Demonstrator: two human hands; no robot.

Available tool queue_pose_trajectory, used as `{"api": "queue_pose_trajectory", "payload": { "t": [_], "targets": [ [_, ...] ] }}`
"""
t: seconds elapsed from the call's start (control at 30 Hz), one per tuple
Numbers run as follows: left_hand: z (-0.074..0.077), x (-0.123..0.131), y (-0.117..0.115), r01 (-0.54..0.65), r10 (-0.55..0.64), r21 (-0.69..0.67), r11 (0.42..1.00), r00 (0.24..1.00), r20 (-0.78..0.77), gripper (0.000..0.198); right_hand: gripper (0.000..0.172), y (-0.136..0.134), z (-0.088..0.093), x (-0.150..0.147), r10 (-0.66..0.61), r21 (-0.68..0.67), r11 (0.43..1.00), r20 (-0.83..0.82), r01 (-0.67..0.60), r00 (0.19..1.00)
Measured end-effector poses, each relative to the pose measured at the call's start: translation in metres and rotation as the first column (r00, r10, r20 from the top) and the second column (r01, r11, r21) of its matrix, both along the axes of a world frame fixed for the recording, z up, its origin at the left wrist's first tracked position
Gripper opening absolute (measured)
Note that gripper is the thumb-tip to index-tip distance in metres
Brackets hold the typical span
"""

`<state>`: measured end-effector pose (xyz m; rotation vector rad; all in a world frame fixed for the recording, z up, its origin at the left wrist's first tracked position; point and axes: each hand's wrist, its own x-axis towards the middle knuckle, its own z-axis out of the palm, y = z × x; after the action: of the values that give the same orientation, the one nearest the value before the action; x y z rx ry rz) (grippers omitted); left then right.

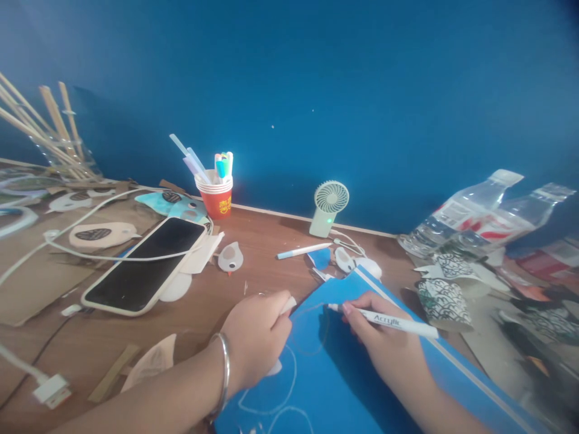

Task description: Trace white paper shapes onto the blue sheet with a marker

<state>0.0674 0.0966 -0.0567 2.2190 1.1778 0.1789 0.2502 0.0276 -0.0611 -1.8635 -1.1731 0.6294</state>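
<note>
My right hand (384,337) grips a white acrylic marker (398,322), its tip at the blue sheet (344,374). Thin pale curved outlines run over the sheet, one of them just beside the tip. My left hand (257,337), with a silver bangle at the wrist, is closed at the sheet's left edge. A short white piece like a marker cap (288,305) sticks out between its thumb and fingers. Part of a small white shape (274,367) shows from under that hand.
A phone (147,265) with a white cable lies left, near bird-shaped cutouts (230,257). A red paper cup (217,199) of pens, a small fan (330,205) and a pen (303,251) are farther back. Plastic bottles (470,211) and patterned paper rolls (443,304) are at right.
</note>
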Motion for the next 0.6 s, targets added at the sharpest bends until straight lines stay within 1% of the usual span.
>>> {"api": "queue_pose_trajectory", "payload": {
  "t": [0.23,0.47,0.6],
  "targets": [
    [-0.0025,0.0004,0.0007,-0.002,0.002,0.014,1.000,1.000,0.012,0.019,0.025,0.0006,0.0008,-0.0009,-0.002,0.002,1.000,0.019,0.002,1.000],
    [0.0033,0.0001,-0.0005,-0.001,0.001,-0.019,1.000,1.000,0.013,0.019,0.026,0.0005,-0.0003,-0.0006,0.009,0.001,1.000,0.009,-0.009,1.000],
    [0.0030,0.0006,0.0000,0.003,-0.003,-0.018,1.000,1.000,0.018,0.018,0.026,0.0005,-0.0008,-0.0003,0.006,0.014,1.000,0.023,-0.007,1.000]
  ]
}}
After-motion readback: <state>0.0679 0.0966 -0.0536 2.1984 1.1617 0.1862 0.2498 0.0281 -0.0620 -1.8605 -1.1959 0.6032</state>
